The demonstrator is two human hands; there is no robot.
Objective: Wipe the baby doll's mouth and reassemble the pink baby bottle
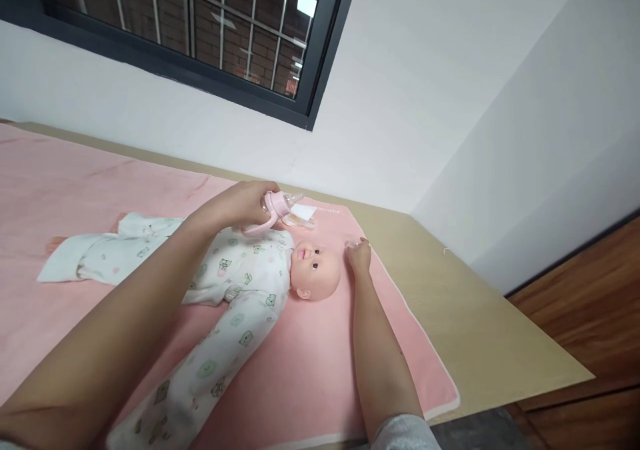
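My left hand (250, 203) is closed around a baby bottle (276, 205) with a pink collar and a pink handle. Its clear nipple points right, above the doll's chest. The baby doll (314, 271) lies on its back on a pink blanket (300, 363), head to the right, dressed in a white patterned outfit (245, 290). Beyond the doll's head, my right hand (359, 257) rests near the blanket's edge, fingers curled on a small clear plastic cap (353, 244), mostly hidden by them. Behind the bottle lies a clear packet with a white label (301, 215).
The blanket covers much of a light wooden tabletop (440, 303), whose corner reaches out to the right. A white wall (350, 150) with a dark-framed, barred window (200, 23) stands behind. Brown wooden panelling (595, 303) is at the right.
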